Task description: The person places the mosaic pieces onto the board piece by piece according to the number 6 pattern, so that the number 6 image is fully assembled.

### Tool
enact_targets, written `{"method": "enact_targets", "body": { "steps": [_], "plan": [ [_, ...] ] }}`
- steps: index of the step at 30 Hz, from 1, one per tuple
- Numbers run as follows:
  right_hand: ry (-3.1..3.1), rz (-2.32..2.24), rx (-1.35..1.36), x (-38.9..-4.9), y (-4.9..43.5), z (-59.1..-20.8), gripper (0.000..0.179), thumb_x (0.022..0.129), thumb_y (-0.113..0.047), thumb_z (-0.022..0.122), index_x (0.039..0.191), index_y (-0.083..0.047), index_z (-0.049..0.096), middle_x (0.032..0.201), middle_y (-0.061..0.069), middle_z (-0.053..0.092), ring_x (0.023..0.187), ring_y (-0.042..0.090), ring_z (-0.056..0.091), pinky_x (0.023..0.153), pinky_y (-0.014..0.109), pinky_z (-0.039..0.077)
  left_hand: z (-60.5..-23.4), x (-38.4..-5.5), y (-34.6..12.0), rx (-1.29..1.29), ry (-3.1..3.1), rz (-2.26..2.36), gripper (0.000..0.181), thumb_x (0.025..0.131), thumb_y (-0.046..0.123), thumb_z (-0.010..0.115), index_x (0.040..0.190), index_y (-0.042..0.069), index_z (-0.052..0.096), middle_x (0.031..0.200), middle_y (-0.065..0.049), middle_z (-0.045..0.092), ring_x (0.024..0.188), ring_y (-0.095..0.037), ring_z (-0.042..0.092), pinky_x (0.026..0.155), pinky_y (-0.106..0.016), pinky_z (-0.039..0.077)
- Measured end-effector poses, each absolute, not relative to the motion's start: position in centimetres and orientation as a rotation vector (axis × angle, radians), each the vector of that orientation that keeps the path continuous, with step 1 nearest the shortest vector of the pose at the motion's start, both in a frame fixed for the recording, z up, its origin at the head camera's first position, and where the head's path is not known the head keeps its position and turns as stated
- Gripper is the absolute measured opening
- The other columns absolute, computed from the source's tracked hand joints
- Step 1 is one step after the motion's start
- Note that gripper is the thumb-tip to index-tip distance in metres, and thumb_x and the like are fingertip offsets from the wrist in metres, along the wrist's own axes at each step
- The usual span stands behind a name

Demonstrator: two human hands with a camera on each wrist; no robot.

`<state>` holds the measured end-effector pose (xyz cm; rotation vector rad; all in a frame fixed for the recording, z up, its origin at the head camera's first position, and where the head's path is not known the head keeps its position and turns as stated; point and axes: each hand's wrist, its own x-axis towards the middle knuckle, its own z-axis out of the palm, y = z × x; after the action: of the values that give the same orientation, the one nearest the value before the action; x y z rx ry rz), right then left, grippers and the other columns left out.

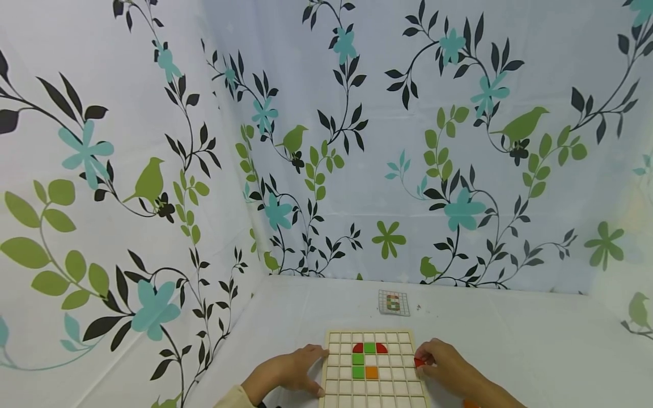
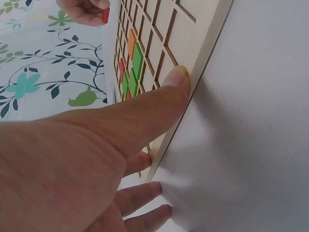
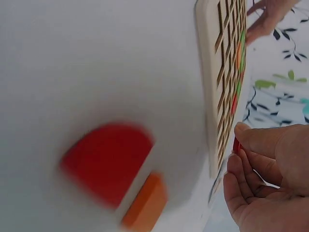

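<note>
A wooden grid board [image 1: 403, 387] lies on the white table between the hands. My left hand [image 1: 298, 368] rests at its left edge; the left wrist view shows the thumb [image 2: 175, 79] extended onto the rim and other fingertips at the board's side and on the table. By the right edge, my right hand [image 1: 449, 365] pinches a red tile [image 1: 419, 362] with a rounded side between thumb and fingertips. Seated in the cells are two red tiles [image 1: 381, 348], three green tiles [image 1: 359, 359] and an orange tile [image 1: 372, 372]. The board's near edge is cut off in the head view.
Behind the board lies a small card [image 1: 394, 304] printed with a grid and a coloured figure. On the table below the right wrist are a blurred loose red tile [image 3: 108, 162] and an orange tile [image 3: 146, 203]. A leaf-and-bird patterned curtain [image 1: 388, 170] encloses the back and left.
</note>
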<state>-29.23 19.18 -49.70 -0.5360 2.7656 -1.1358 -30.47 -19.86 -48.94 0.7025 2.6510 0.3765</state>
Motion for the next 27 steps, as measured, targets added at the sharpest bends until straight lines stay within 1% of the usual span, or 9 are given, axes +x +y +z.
{"method": "enact_targets", "body": {
  "steps": [2,3,9,11,16,18,20,23,27],
  "plan": [
    [2.756,-1.135,-0.602,-29.2,18.0,-49.5,0.012,0.093,-0.007,0.079,0.101,-0.005,0.07,0.094,0.001,0.058,0.087,0.014,0.058,0.077,0.029,0.055,-50.0,-31.2,-20.3,0.727,2.651,0.371,0.086,0.089,0.052,0.083,0.158,0.016,0.045,0.159,-0.011,0.048,0.149,-0.029,0.046,0.117,-0.05,0.045],
    [2.754,-1.132,-0.629,-29.2,17.5,-49.4,0.012,0.093,-0.007,0.079,0.1,-0.006,0.07,0.094,0.001,0.058,0.087,0.014,0.058,0.077,0.029,0.054,-50.5,-31.5,-20.5,0.728,2.651,0.372,0.086,0.089,0.054,0.082,0.158,0.019,0.045,0.16,-0.009,0.048,0.149,-0.027,0.045,0.117,-0.05,0.045],
    [2.722,-1.127,-0.764,-29.2,15.1,-49.2,0.011,0.094,-0.005,0.077,0.101,-0.004,0.069,0.096,0.001,0.058,0.087,0.012,0.055,0.077,0.028,0.054,-52.8,-32.8,-21.2,0.757,2.666,0.382,0.086,0.088,0.059,0.081,0.159,0.024,0.044,0.161,-0.006,0.046,0.149,-0.025,0.045,0.117,-0.047,0.045],
    [2.715,-1.128,-0.802,-29.2,14.5,-49.3,0.012,0.094,-0.005,0.078,0.101,-0.003,0.069,0.095,0.001,0.058,0.086,0.011,0.056,0.078,0.027,0.054,-52.7,-32.7,-21.3,0.762,2.668,0.381,0.088,0.087,0.059,0.081,0.159,0.024,0.044,0.161,-0.007,0.046,0.149,-0.026,0.044,0.117,-0.047,0.045],
    [2.735,-1.078,-0.821,-29.2,13.5,-50.1,0.014,0.091,-0.005,0.081,0.097,-0.005,0.068,0.092,0.001,0.057,0.085,0.012,0.055,0.077,0.029,0.053,-51.3,-31.8,-20.5,0.707,2.662,0.389,0.086,0.087,0.05,0.085,0.157,0.019,0.046,0.161,-0.01,0.047,0.149,-0.029,0.045,0.117,-0.051,0.044],
    [2.749,-1.043,-0.81,-29.1,13.1,-50.3,0.014,0.091,-0.006,0.081,0.095,-0.006,0.068,0.092,0.001,0.057,0.084,0.012,0.053,0.076,0.03,0.053,-51.0,-31.7,-20.5,0.716,2.656,0.376,0.087,0.087,0.051,0.085,0.158,0.018,0.046,0.161,-0.011,0.047,0.149,-0.03,0.045,0.117,-0.051,0.044],
    [2.758,-1.029,-0.799,-29.1,12.9,-50.5,0.013,0.091,-0.005,0.081,0.094,-0.006,0.069,0.091,0.001,0.057,0.083,0.012,0.051,0.075,0.031,0.052,-51.4,-31.9,-20.7,0.735,2.651,0.367,0.088,0.088,0.055,0.083,0.159,0.019,0.044,0.162,-0.011,0.046,0.15,-0.029,0.044,0.118,-0.051,0.044],
    [2.771,-1.03,-0.797,-29.1,12.5,-50.4,0.011,0.091,-0.004,0.081,0.093,-0.005,0.07,0.09,0.002,0.056,0.081,0.013,0.051,0.073,0.03,0.051,-52.5,-32.6,-21.3,0.771,2.658,0.345,0.088,0.09,0.062,0.077,0.161,0.024,0.041,0.163,-0.007,0.044,0.151,-0.026,0.043,0.117,-0.048,0.045],
    [2.769,-1.067,-0.813,-28.9,12.2,-50.1,0.009,0.09,0.0,0.079,0.093,-0.002,0.071,0.089,0.003,0.057,0.081,0.015,0.054,0.072,0.03,0.053,-53.7,-33.4,-21.6,0.769,2.673,0.361,0.089,0.089,0.062,0.078,0.161,0.025,0.041,0.163,-0.006,0.044,0.151,-0.026,0.043,0.117,-0.048,0.045]
  ]
}}
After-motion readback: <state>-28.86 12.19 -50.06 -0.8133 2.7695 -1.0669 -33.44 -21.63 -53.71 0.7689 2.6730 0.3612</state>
